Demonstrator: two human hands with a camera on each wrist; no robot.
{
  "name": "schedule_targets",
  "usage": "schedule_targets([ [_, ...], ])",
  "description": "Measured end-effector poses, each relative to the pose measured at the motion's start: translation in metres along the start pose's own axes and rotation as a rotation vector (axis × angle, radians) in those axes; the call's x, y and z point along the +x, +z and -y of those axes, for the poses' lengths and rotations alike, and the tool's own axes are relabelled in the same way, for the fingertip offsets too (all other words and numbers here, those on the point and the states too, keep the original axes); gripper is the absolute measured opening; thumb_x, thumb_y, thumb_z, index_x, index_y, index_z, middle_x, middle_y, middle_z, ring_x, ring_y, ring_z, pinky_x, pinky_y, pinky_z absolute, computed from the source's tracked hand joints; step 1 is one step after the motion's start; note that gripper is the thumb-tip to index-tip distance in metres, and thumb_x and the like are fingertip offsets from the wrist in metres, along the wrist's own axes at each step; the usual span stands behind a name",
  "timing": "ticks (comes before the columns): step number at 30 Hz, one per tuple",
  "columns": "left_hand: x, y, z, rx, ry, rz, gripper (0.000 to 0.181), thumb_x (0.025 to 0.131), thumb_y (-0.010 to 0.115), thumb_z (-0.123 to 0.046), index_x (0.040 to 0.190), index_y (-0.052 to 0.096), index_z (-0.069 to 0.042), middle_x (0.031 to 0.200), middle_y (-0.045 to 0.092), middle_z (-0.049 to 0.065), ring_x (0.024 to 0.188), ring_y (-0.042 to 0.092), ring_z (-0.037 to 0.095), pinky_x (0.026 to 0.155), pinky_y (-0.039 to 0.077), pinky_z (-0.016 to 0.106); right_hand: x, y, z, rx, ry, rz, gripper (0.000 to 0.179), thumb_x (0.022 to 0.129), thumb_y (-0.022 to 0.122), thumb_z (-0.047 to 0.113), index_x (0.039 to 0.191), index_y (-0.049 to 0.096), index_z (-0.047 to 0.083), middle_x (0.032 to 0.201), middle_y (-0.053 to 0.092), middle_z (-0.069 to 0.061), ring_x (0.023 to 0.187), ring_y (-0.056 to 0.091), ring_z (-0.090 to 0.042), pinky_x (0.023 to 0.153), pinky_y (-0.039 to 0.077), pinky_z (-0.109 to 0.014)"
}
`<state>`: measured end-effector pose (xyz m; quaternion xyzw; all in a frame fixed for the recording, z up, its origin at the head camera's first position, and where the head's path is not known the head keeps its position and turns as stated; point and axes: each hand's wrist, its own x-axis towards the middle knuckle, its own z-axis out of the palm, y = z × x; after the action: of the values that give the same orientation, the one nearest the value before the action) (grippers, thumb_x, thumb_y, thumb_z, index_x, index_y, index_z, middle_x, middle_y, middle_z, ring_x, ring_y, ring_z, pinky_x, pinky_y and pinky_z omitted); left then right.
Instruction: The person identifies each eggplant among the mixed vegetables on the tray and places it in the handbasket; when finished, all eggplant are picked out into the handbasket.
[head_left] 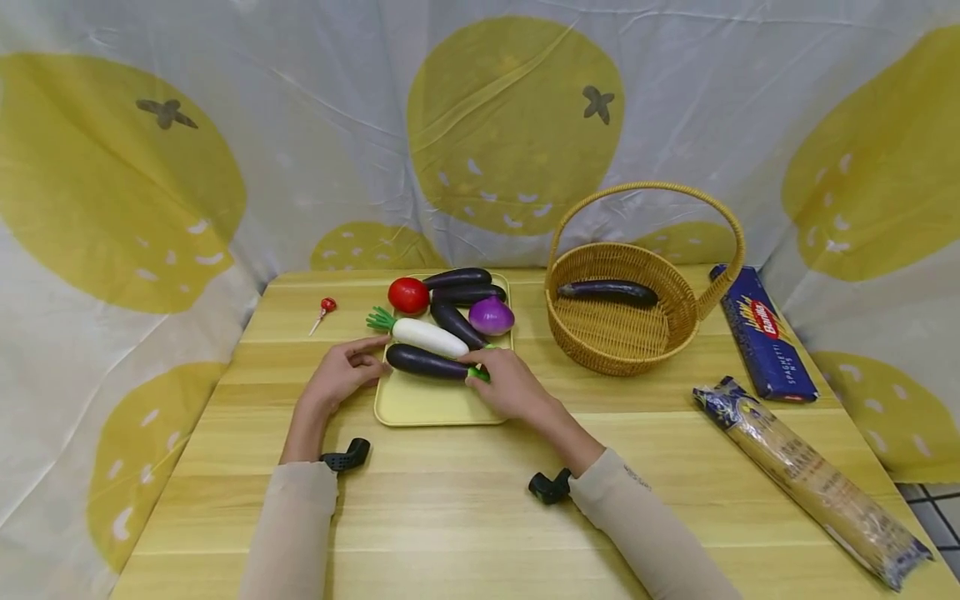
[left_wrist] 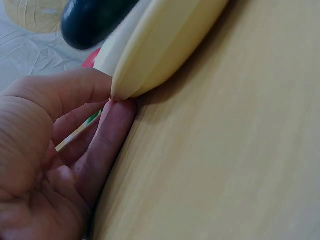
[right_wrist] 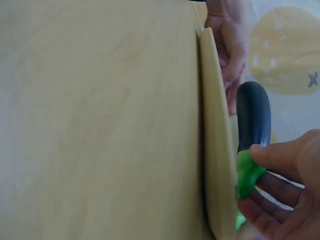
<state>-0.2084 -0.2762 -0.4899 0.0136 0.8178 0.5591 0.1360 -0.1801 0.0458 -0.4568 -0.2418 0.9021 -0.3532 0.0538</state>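
My right hand [head_left: 512, 385] pinches the green stem end of a dark purple eggplant [head_left: 426, 362], thumb on one side and fingers on the other; the right wrist view shows the green cap [right_wrist: 246, 172] between them. The eggplant is over the front part of a pale yellow tray [head_left: 427, 410]. At the tray's left side, my left hand [head_left: 341, 377] pinches the rim [left_wrist: 150, 60] between thumb and finger. Behind that eggplant lies a white radish [head_left: 429, 337] with green leaves. A red tomato [head_left: 408, 296], a purple onion [head_left: 491, 317] and more eggplants [head_left: 452, 322] fill the tray's back.
Right of the tray stands a wicker basket [head_left: 600, 354] with a tall handle and one eggplant [head_left: 609, 291] inside. Farther right lie a blue spaghetti box [head_left: 772, 342] and a long pasta bag [head_left: 817, 483]. A red lollipop [head_left: 327, 305] is at the left. Patterned cloth hangs behind.
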Motion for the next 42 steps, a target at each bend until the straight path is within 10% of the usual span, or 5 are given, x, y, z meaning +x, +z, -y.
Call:
schedule_targets([
  [15,0.005,-0.001,-0.004,-0.004,0.004,-0.003,0.059,0.091,0.080,-0.015,0.147,0.060,-0.017,0.099,0.073,0.012,0.085,0.067,0.010,0.075,0.060,0.024,-0.031,-0.067,-0.014,0.030,-0.065,-0.108,0.034,0.099,0.067,0.010,0.133,0.069,0.008,0.129,0.071,-0.013,0.110,0.068,-0.029,0.095,0.056,-0.049],
  [25,0.002,-0.001,-0.005,-0.012,0.003,-0.001,0.060,0.091,0.080,-0.015,0.147,0.059,-0.016,0.099,0.073,0.012,0.083,0.066,0.010,0.073,0.059,0.023,-0.054,-0.113,-0.040,0.003,0.009,-0.158,0.037,0.100,0.066,0.009,0.137,0.067,0.011,0.138,0.065,-0.015,0.131,0.057,-0.037,0.106,0.048,-0.057],
  [42,0.000,0.000,-0.001,-0.015,-0.004,0.000,0.060,0.092,0.080,-0.015,0.148,0.059,-0.016,0.099,0.073,0.015,0.082,0.065,0.010,0.073,0.060,0.024,-0.081,-0.175,-0.105,-0.091,0.165,-0.200,0.034,0.103,0.062,0.009,0.136,0.064,0.008,0.135,0.065,-0.022,0.120,0.060,-0.047,0.097,0.049,-0.064],
])
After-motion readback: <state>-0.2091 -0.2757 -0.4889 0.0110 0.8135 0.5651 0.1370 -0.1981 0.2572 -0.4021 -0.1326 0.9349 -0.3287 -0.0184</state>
